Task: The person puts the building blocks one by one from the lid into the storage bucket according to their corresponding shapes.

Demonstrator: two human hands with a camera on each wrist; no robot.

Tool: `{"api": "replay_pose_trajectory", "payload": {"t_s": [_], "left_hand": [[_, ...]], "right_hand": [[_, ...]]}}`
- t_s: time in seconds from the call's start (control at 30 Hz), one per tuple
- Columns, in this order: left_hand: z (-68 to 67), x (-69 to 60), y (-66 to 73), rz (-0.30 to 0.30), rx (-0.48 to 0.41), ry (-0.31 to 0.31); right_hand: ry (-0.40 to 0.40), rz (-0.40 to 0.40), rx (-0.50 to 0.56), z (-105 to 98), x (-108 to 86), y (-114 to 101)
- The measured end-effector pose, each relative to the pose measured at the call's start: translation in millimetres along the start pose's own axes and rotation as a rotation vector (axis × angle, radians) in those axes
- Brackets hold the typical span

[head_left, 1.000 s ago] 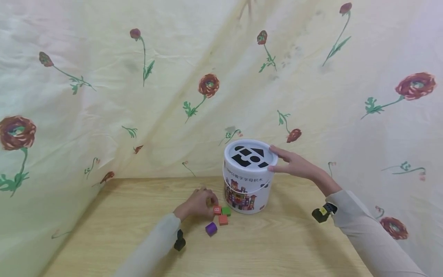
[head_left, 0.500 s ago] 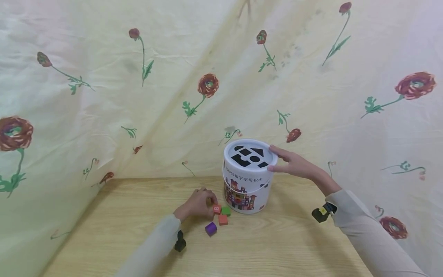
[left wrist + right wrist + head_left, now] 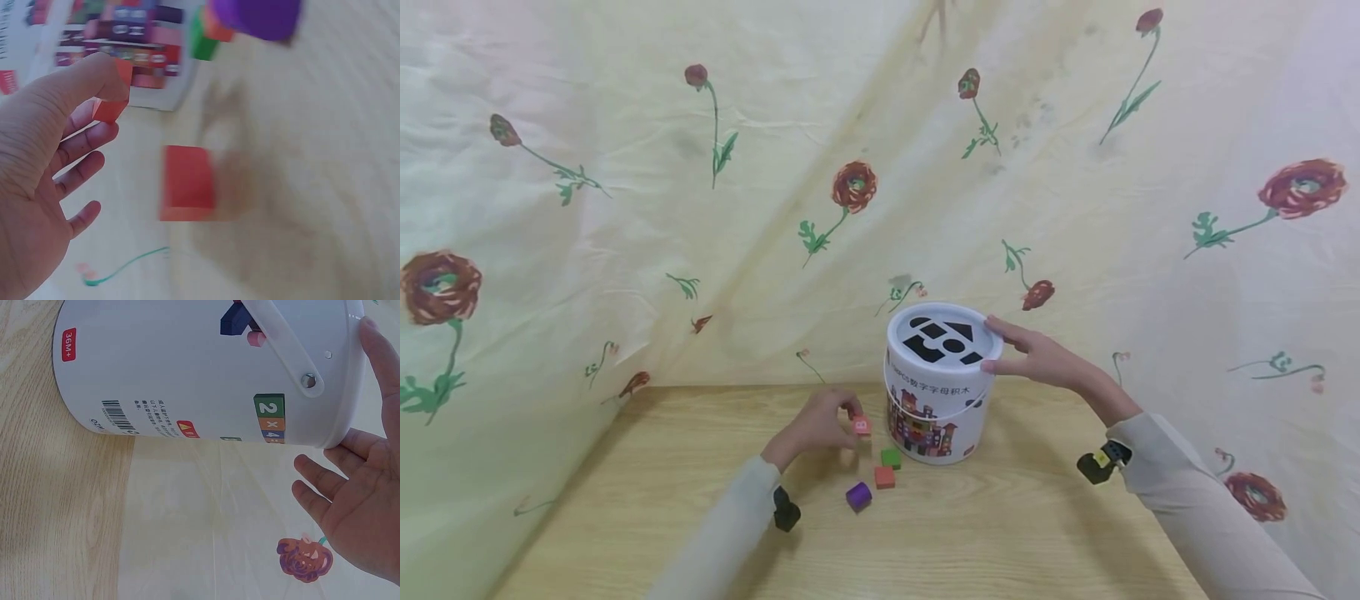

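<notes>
My left hand [image 3: 822,421] pinches a red block with a white B [image 3: 862,426], left of the white bucket [image 3: 934,417]. In the left wrist view, thumb and index finger of the left hand [image 3: 47,144] hold the red block [image 3: 110,110]; its other fingers are spread. Another red block [image 3: 187,181] lies below it on the table. My right hand [image 3: 1037,357] rests on the lid's right rim. Seen from the right wrist, the right hand [image 3: 365,494] touches the bucket [image 3: 187,369] with spread, fairly straight fingers.
A green block [image 3: 891,458], an orange-red block [image 3: 884,477] and a purple cylinder [image 3: 859,497] lie in front of the bucket on the wooden table [image 3: 1000,533]. Flowered cloth [image 3: 760,208] hangs behind. The lid has several black shaped openings.
My left hand has moved slightly back and left, carrying the B block away from beside the green block. The right hand and bucket have stayed put.
</notes>
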State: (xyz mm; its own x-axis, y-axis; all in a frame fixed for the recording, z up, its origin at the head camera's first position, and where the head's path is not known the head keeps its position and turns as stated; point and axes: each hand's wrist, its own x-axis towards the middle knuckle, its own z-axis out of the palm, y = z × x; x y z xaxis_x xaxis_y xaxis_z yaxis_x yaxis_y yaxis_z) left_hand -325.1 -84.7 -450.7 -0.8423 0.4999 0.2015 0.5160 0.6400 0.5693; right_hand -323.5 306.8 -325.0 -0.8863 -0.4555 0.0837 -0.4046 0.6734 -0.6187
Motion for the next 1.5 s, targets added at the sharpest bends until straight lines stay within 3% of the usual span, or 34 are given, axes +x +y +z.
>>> {"api": "replay_pose_trajectory", "payload": {"t_s": [0.27,0.47,0.67,0.93,1.3,1.5], "left_hand": [[-47.1,7.1,18.6,0.088,-0.098,0.137],[-80.5,12.1,37.1,0.105,-0.147,0.243],[-101.3,22.5,61.6,0.127,-0.169,0.271],[-100.8,46.5,99.7,0.215,-0.127,0.239],[-83.5,82.5,144.7,0.285,0.188,0.169],[-72.2,95.1,159.2,0.289,0.327,0.116]], "right_hand": [[-0.003,0.007,0.003,0,0.0,1],[-0.002,0.004,0.008,0,0.1,0],[0.002,0.003,0.011,-2,-0.8,0],[0.003,-0.002,0.019,-1,-1.1,0],[-0.001,0.007,0.027,0,-1.6,3],[-0.004,0.000,0.024,0,-0.6,1]]}}
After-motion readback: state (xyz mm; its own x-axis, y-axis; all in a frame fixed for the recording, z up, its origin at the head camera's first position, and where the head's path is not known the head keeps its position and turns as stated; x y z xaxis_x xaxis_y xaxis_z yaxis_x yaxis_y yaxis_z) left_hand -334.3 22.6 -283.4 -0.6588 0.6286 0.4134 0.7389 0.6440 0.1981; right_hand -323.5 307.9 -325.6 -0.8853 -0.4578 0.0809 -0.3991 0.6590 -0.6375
